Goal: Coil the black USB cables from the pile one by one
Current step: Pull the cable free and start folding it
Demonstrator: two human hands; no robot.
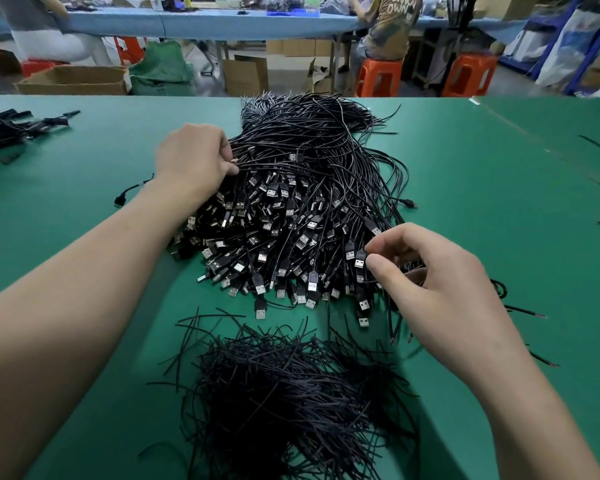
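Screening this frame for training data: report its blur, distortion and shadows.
Head view: wide-angle stretch enlarges the lower corners; cable pile sharp, its plugs glinting mildly; strand heap, nearer the lens, looks softer; a soft shadow lies on the green table beside the left forearm; the background is slightly blurred.

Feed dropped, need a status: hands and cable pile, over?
Left hand grips cables at pile left side. Right hand pinches plug at pile's right. Short strands heaped nearer, clear of both hands.
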